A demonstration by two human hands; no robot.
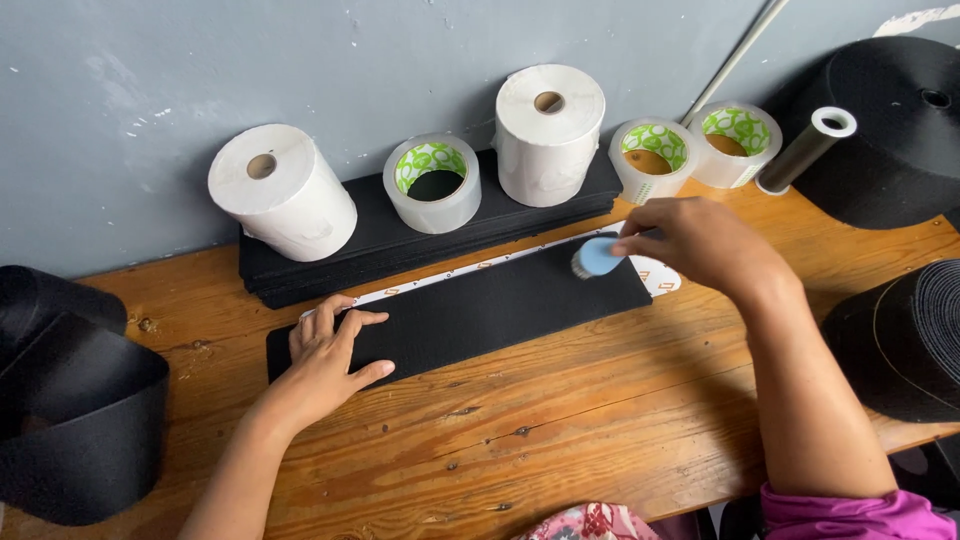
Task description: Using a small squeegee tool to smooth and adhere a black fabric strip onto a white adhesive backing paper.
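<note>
A long black fabric strip lies flat on the wooden table, running from near left to far right at a slight angle. Its surface is matte and dark, its corners squared. Along its far edge a narrow white backing tape with small orange marks peeks out, ending in a rounded white tab past the strip's right end. A small roll with a pale blue face and greyish wound edge is pinched upright on the strip's far right end. The strip's left end is pressed flat.
</note>
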